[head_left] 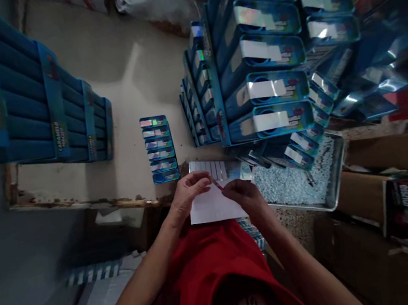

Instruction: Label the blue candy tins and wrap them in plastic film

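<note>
1. You have a small thin strip [216,183] held out between your hands, over the white sheet [211,206].
2. Your left hand [188,192] grips 1 end, fingers closed; your right hand [248,196] appears to pinch the other.
3. Moving it calls for light, matched pinches.
4. On the bench [124,129], 6 blue packs [161,154] lie in a row.
</note>
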{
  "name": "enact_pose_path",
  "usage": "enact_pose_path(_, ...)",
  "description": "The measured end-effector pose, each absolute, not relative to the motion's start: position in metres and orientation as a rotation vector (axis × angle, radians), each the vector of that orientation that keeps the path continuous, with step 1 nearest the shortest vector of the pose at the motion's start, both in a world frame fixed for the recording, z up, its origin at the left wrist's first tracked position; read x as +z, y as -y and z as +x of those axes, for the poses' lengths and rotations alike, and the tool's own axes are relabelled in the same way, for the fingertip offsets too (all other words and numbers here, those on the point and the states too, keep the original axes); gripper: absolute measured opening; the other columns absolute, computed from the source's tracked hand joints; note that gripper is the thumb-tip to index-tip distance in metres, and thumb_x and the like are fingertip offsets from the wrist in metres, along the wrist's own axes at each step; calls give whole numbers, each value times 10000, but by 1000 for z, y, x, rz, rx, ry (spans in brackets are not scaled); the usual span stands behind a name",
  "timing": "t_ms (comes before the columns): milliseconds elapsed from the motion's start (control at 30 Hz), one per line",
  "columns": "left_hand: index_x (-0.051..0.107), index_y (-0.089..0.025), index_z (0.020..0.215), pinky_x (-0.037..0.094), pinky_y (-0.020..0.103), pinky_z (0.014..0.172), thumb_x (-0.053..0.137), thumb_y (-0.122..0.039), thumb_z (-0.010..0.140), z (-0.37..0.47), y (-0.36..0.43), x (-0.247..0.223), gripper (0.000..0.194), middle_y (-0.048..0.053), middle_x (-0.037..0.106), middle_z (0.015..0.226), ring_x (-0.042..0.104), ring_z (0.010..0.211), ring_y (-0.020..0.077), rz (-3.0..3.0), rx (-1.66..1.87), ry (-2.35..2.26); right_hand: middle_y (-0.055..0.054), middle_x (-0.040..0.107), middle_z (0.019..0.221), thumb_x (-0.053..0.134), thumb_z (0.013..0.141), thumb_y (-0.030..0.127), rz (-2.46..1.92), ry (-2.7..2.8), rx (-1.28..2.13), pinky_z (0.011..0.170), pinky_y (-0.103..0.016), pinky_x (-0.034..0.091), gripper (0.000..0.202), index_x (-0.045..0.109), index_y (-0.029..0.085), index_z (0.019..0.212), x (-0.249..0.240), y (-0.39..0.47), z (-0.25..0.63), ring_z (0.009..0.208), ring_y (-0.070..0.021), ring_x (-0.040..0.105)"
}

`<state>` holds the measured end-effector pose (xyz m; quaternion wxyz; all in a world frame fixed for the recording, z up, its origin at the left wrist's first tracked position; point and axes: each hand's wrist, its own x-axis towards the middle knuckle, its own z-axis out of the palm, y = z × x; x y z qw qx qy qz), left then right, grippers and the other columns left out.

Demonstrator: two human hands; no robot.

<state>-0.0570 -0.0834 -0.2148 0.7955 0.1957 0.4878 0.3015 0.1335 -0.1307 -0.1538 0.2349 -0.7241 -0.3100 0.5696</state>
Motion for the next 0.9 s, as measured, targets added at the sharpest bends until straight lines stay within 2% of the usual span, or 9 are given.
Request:
enact_pose_path(67,751,-145,859,531,273,759,879,-441,706,-65,85,-209,357,56,740,818,666,781,165,520,717,-1162,-14,674,702,804,745,469,-1987,867,1581,597,-273,392,290,752,188,788,-152,126,127,657,-161,557)
enact_pose_path(133,748,-152,777,504,250,711,868,-404,713,-75,88,-205,287,27,715,739,631,713,143,580,777,-1274,-28,699,715,817,727,478,-1989,866,1578,607,-280,411,302,762,186,777,-152,119,118,669,-173,580)
enact_pose_path(333,770,-163,853,523,268,752,826,-415,758,-115,102,-198,275,32,747,805,664,747,157,461,978,-1559,-15,706,701,830,716,437,-1881,867,1507,650,-282,436,262,761,186,751,-172,88,57,667,-163,590)
enact_pose_path(433,754,-160,861,516,256,710,825,-420,754,-135,105,-205,290,17,730,777,649,700,144,364,1089,-1664,-15,709,727,810,723,389,-1783,863,1514,645,-273,442,226,768,175,783,-192,78,21,666,-153,587)
enact_pose_path(500,750,-156,847,502,244,683,821,-414,751,-147,104,-214,285,13,723,763,633,679,138,389,1104,-1731,5,683,718,790,718,350,-1756,878,1497,633,-267,444,237,775,170,871,-204,75,3,654,-147,573)
enact_pose_path(567,752,-151,824,497,243,688,812,-408,753,-157,101,-224,273,19,727,762,634,690,142,473,1079,-1777,43,630,685,759,718,313,-1736,908,1471,633,-263,452,354,760,174,1044,-214,73,-9,637,-141,558)
enact_pose_path(667,763,-150,813,496,248,707,800,-408,760,-167,94,-237,266,28,741,759,648,711,154,577,1022,-1810,75,591,670,696,743,277,-1762,973,1415,670,-267,480,543,654,194,1279,-223,69,-18,641,-145,574)
enact_pose_path(767,769,-151,825,498,254,716,783,-419,775,-174,88,-247,273,32,752,763,656,709,159,645,988,-1848,63,618,702,643,784,264,-1916,1128,1269,703,-281,488,527,592,212,1306,-228,67,-23,677,-164,606)
enact_pose_path(900,774,-154,826,500,262,717,765,-420,786,-180,83,-253,269,39,761,769,669,711,167,721,949,-1885,23,659,781,611,812,261,-2052,1386,1075,722,-306,471,410,586,214,1219,-232,65,-28,730,-195,629)
